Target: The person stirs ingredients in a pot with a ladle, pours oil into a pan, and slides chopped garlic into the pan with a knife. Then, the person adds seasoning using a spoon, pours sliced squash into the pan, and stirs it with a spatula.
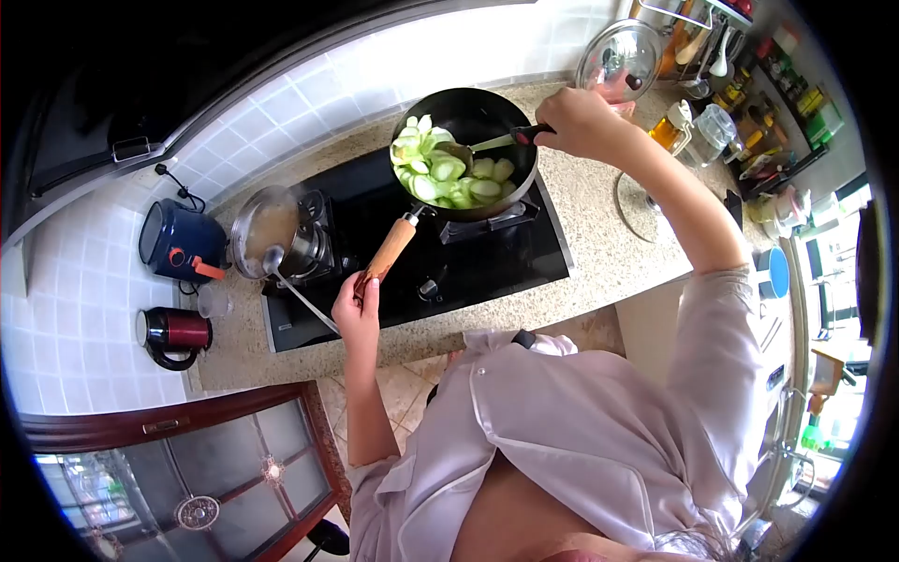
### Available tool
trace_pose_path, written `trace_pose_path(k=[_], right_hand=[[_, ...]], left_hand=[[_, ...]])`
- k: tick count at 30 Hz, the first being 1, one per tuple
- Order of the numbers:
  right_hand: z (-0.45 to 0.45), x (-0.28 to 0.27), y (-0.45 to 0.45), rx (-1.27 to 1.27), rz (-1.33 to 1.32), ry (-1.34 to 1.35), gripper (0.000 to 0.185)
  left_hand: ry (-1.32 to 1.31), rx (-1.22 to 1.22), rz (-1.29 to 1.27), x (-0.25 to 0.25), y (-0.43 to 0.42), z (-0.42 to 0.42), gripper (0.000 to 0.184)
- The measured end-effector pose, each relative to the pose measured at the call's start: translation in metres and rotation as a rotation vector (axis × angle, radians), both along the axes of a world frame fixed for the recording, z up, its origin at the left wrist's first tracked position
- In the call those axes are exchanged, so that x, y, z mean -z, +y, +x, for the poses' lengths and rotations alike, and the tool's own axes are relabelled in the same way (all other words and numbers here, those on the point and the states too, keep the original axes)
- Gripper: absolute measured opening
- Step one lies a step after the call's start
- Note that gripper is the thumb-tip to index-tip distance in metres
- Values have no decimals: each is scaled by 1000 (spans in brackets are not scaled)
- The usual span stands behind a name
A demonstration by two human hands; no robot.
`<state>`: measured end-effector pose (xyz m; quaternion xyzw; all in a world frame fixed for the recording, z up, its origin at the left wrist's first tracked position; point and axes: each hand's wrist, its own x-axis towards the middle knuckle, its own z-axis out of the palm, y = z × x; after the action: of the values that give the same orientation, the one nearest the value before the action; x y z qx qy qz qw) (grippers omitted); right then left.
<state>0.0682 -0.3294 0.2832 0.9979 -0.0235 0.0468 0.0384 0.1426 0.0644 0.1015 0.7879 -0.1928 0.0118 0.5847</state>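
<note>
A black wok [465,105] stands on the right burner of the stove. Pale green vegetable slices [440,173] are heaped in its left and lower part. My left hand [357,304] is wrapped round the end of the wok's wooden handle [391,245]. Above the wok's right rim, my right hand [582,120] grips the dark handle of a spatula [496,142]. The spatula's blade reaches in among the slices, which partly hide it.
On the left burner sits a steaming pot [272,229] with a ladle [290,281] leaning out toward the front. A blue appliance [173,239] and a red kettle [175,330] stand further left. Glass lids [620,58], an oil bottle [670,126] and jars are on the right.
</note>
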Motion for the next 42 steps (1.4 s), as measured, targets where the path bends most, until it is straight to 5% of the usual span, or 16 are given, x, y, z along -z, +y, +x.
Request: trace_pose_path(k=[7,9,10,11,17,19,21,27,29,32,37,39,42], right_hand=[[-47,-74,41,76,-6,33,14],[-50,-75,48,4,-142,123,10],[-55,-58,50,-228,-331,-80,9],[-40,-46,55,-149,-271,201,8],[-4,-30,53,109,-366,263,15],[-6,-52,41,283,-139,213,27],[-13,-63,31,299,-213,106,33],[18,-40,0,377,-258,212,16],[35,-30,-29,555,136,298,22],[58,21,-88,471,494,434,34],[35,30,-49,257,502,324,43],[21,27,-31,46,130,40,34],[-5,-6,-2,18,100,39,33]], left_hand=[[5,22,-19,-3,0,0,22],[10,31,17,-2,2,0,26],[11,33,15,-1,1,-1,26],[14,40,-13,0,0,-1,26],[10,13,14,-2,2,-2,24],[-3,15,-22,3,1,1,24],[-27,16,-34,5,1,1,24],[-12,-2,-33,1,-2,-2,23],[7,1,-9,-1,0,-1,23],[10,3,56,-2,2,-1,23],[5,6,152,-6,2,-1,23],[-64,-44,76,-2,-1,-1,23],[-71,-39,75,2,1,0,23]])
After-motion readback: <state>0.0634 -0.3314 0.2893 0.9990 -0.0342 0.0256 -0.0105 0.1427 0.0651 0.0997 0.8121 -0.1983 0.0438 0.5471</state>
